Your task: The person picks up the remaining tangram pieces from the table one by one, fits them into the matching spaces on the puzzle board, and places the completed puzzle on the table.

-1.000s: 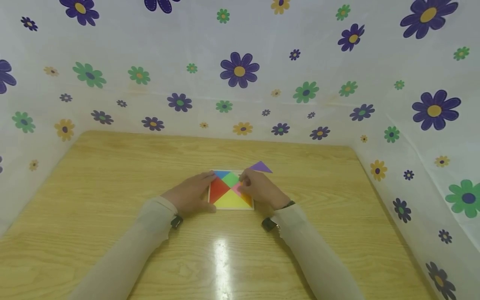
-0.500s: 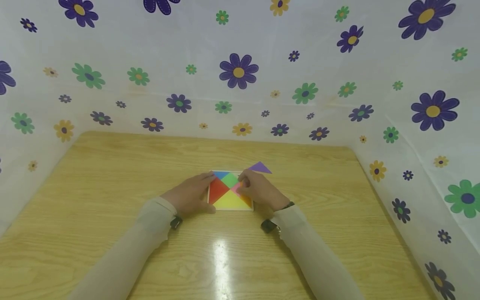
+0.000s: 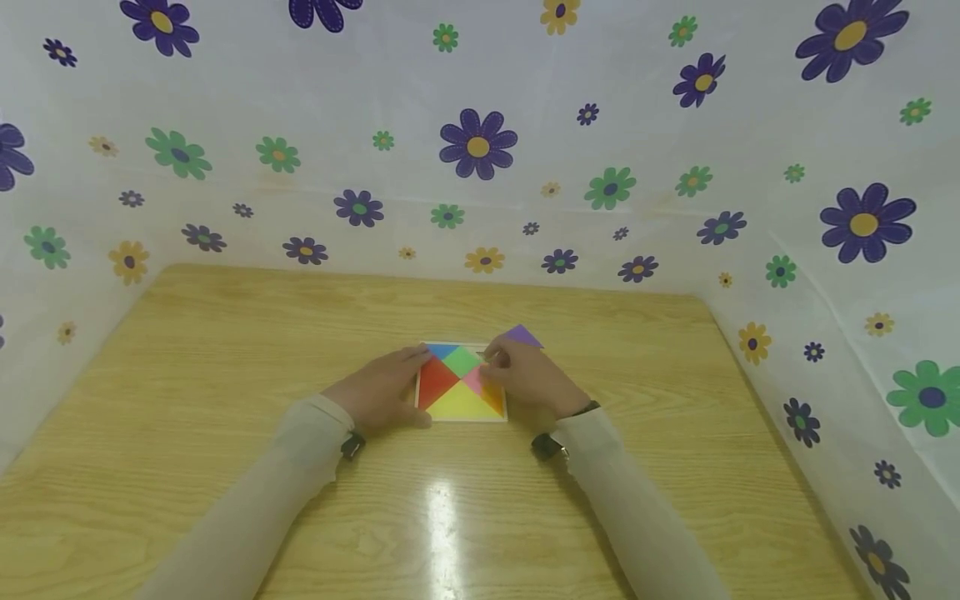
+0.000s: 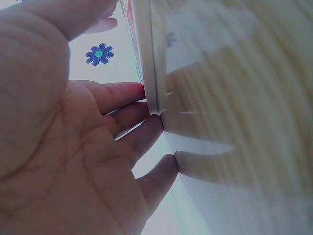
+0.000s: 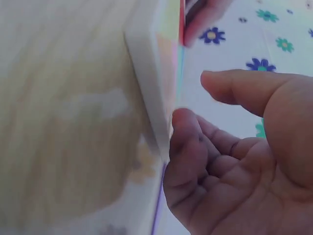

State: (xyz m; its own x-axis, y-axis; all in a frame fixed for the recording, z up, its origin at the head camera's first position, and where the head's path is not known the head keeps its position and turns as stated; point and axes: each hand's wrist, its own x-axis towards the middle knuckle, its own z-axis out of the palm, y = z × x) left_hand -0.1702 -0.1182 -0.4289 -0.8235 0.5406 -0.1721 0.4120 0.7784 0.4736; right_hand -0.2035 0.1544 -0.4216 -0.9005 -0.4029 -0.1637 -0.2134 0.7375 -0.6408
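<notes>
A flat tangram tray (image 3: 461,420) with a pale frame lies on the table, bearing a blue triangle (image 3: 442,350), a green square (image 3: 461,360), a red triangle (image 3: 435,379), a yellow triangle (image 3: 461,404), a pink piece (image 3: 472,381) and an orange piece (image 3: 492,398). My left hand (image 3: 382,387) rests along its left side, fingers at the far corner, thumb by the near one. Over the right side is my right hand (image 3: 528,375), fingers loosely bent at the edge. In the right wrist view its thumb (image 5: 234,88) stands apart from the fingers, nothing between them. A purple triangle (image 3: 523,336) lies behind it, partly hidden.
The wooden table (image 3: 262,333) surrounds the tray on every side. A white flower-print cloth (image 3: 525,158) rises behind the table and along both sides. Dark bands circle both wrists below pale sleeves (image 3: 262,492).
My right hand has shifted slightly to the right, its thumb and fingertips drawing back from the green square. It covers more of the purple triangle. The left hand and tray stay put.
</notes>
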